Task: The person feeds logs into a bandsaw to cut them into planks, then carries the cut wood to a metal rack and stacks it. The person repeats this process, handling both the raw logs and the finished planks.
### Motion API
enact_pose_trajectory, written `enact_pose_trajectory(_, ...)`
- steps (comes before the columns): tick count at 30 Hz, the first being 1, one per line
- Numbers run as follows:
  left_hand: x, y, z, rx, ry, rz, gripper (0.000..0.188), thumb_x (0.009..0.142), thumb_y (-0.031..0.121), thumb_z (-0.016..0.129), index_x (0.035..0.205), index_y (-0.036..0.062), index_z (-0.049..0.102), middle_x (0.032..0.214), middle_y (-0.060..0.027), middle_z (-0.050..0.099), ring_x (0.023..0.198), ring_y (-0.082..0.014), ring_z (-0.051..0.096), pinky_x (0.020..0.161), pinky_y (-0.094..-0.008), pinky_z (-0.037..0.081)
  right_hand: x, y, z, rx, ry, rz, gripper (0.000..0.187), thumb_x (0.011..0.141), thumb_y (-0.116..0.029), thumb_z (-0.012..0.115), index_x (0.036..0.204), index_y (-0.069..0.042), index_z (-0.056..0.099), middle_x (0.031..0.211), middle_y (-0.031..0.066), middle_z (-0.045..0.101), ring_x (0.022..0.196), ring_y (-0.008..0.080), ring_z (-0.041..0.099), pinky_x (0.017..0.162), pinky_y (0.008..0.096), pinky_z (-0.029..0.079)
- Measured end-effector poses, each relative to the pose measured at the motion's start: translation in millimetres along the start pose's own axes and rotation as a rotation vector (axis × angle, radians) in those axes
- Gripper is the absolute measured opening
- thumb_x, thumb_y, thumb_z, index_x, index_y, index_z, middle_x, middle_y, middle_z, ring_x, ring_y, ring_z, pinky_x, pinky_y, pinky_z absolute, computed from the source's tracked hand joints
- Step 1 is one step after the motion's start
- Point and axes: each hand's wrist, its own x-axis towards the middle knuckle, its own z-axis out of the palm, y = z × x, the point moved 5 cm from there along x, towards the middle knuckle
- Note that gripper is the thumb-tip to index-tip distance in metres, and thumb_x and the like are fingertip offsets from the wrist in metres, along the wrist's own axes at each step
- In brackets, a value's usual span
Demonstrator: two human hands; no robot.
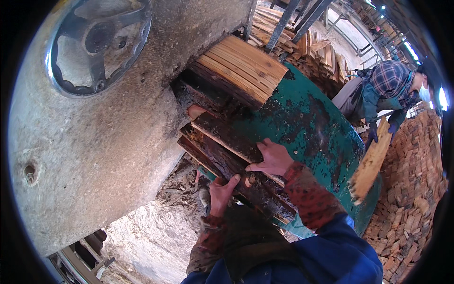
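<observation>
Across the near-left part of the green desk (pixel 307 113), a loose stack of bark-edged slabs (pixel 208 146), both hands on it. Likeliest trouble, as judged: rough, uneven faces, so a lopsided push could slide the upper slab (pixel 227 137) off those beneath and pinch a thumb. Pale machine housing (pixel 104 175) stands at the desk's left, close to the far slab ends; a skewed stack might snag on it. Left hand (pixel 221 195) at the desk's near edge, forearm rising steeply, thumb laid on the stack; fingers partly hidden, firmness of hold can't be told. Right hand (pixel 273 158) farther over the desk, forearm slanting in, clamped on the upper slab's right end, thumb along its near side. Hands close, not touching. Sawn block (pixel 243 71) at the desk's far-left edge.
</observation>
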Motion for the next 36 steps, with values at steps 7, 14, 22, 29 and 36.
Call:
enact_pose_trajectory(7, 1, -7, 4, -0.142, -0.002, 0.028, 0.039, 0.082, 0.023, 0.079, 0.101, -0.0075, 0.063, 0.093, -0.0084, 0.068, 0.074, -0.0119, 0.063, 0.061, -0.0263, 0.054, -5, 6, 2, 0.104, 0.117, 0.059, 0.087, 0.070, -0.067, 0.071, 0.115, 0.007, 0.060, 0.102, 0.0212, 0.056, 0.094, 0.0386, 0.060, 0.080, 0.0435, 0.049)
enact_pose_trajectory(14, 2, 5, 12, -0.130, -0.032, 0.243, 0.040, 0.082, 0.022, 0.078, 0.104, -0.0078, 0.063, 0.095, -0.0100, 0.069, 0.075, -0.0134, 0.065, 0.059, -0.0265, 0.056, -5, 10, 22, 0.199, 0.344, 0.057, 0.089, 0.070, -0.067, 0.069, 0.111, 0.011, 0.057, 0.099, 0.0272, 0.059, 0.098, 0.0409, 0.060, 0.081, 0.0447, 0.050)
enact_pose_trajectory(22, -16, -10, 5, -0.157, -0.041, 0.021, 0.040, 0.080, 0.023, 0.079, 0.101, -0.0074, 0.064, 0.091, -0.0099, 0.069, 0.072, -0.0135, 0.066, 0.056, -0.0264, 0.056, -17, -20, 18, 0.039, 0.155, 0.103, 0.094, 0.069, -0.070, 0.068, 0.114, 0.011, 0.055, 0.098, 0.0265, 0.062, 0.086, 0.0399, 0.064, 0.074, 0.0455, 0.052)
enact_pose_trajectory(29, -19, -22, 1, -0.086, 0.029, -0.026, 0.038, 0.080, 0.022, 0.079, 0.100, -0.0065, 0.065, 0.090, -0.0092, 0.069, 0.071, -0.0124, 0.065, 0.054, -0.0265, 0.055, -33, -28, 38, 0.117, 0.416, 0.167, 0.097, 0.068, -0.069, 0.070, 0.122, 0.010, 0.053, 0.103, 0.0233, 0.062, 0.094, 0.0377, 0.063, 0.078, 0.0440, 0.051)
enact_pose_trajectory(36, -22, -16, 8, -0.171, 0.048, -0.062, 0.033, 0.082, 0.017, 0.077, 0.104, -0.0036, 0.065, 0.093, -0.0074, 0.069, 0.073, -0.0123, 0.065, 0.058, -0.0259, 0.055, -37, 4, 42, 0.466, 0.433, 0.137, 0.086, 0.079, -0.049, 0.072, 0.134, 0.011, 0.043, 0.121, 0.0264, 0.058, 0.111, 0.0379, 0.058, 0.097, 0.0414, 0.045)
